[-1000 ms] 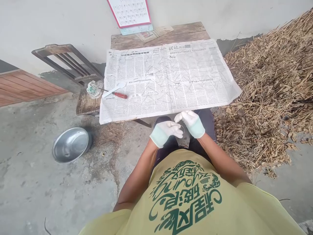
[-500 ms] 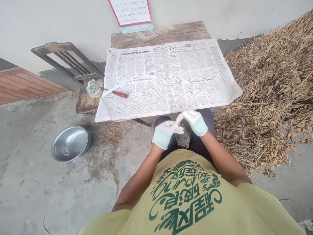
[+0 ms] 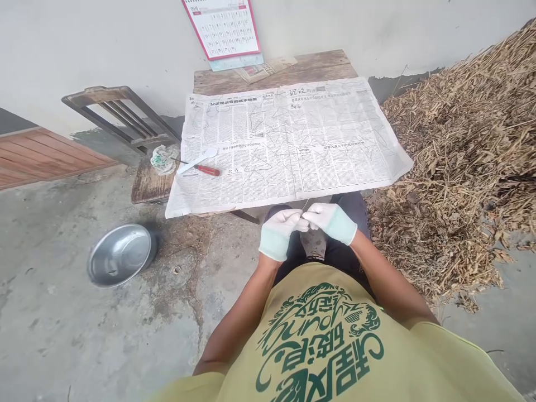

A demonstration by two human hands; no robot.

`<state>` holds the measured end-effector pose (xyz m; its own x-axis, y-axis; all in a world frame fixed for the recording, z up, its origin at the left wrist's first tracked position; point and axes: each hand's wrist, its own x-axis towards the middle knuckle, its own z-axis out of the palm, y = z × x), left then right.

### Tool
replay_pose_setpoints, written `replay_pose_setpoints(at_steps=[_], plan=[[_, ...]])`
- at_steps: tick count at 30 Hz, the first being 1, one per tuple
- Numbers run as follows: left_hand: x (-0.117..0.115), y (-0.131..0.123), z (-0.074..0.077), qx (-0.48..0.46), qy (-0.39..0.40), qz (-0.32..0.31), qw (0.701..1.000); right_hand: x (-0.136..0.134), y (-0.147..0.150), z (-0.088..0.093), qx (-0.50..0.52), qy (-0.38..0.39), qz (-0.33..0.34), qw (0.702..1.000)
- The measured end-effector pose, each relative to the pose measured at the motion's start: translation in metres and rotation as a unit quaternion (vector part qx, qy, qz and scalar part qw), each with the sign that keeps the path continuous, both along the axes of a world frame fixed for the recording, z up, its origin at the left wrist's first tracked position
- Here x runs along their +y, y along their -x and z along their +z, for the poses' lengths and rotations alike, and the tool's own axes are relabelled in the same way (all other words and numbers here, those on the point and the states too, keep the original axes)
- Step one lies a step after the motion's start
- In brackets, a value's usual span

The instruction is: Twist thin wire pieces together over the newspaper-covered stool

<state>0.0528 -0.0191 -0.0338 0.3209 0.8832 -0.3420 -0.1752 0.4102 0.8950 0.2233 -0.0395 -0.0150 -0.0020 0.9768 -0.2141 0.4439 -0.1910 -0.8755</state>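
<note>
Both of my hands wear white gloves with pale green cuffs and meet above my lap, just off the near edge of the newspaper (image 3: 268, 192). A thin dark wire (image 3: 306, 204) rises from between my fingertips; most of it is hidden. My left hand (image 3: 282, 228) pinches it with thumb and forefinger. Touching its fingertips from the other side, my right hand (image 3: 327, 220) is closed on the wire too. Several thin bent pieces, which look like wire, lie scattered over the newspaper. At its left lie a white spoon (image 3: 196, 161) and a red-handled screwdriver (image 3: 208, 170).
The newspaper covers most of a wooden table (image 3: 318, 62) against the wall. A desk calendar (image 3: 226, 30) stands at the back. A wooden chair (image 3: 153, 181) holds a crumpled bag (image 3: 163, 161). On the floor sits a metal basin (image 3: 121, 257); dried stalks (image 3: 456, 184) are heaped right.
My right hand has come down and turned level, its fingertips now against my left hand's. The wire, curved in a loop below my fingers before, now points up. The view has tilted slightly upward.
</note>
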Motion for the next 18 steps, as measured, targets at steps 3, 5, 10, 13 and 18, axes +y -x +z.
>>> replay_pose_setpoints(at_steps=[3,5,10,13,18], plan=[[-0.001,0.002,0.0,-0.004,0.003,-0.009,1.0,-0.003,0.001,-0.002,-0.019,-0.037,-0.029,0.999],[-0.002,0.005,-0.002,-0.016,0.009,-0.009,1.0,-0.004,0.002,-0.004,-0.017,-0.055,-0.043,0.997],[-0.009,0.008,-0.008,-0.031,0.008,0.007,0.999,-0.007,0.006,-0.008,-0.046,-0.095,-0.056,0.993],[-0.019,0.01,-0.014,-0.057,0.065,0.001,0.996,-0.007,0.005,-0.006,-0.083,-0.117,-0.057,0.988],[-0.03,0.016,-0.021,-0.083,0.173,-0.008,0.981,-0.007,0.0,-0.009,-0.113,-0.127,0.024,0.985]])
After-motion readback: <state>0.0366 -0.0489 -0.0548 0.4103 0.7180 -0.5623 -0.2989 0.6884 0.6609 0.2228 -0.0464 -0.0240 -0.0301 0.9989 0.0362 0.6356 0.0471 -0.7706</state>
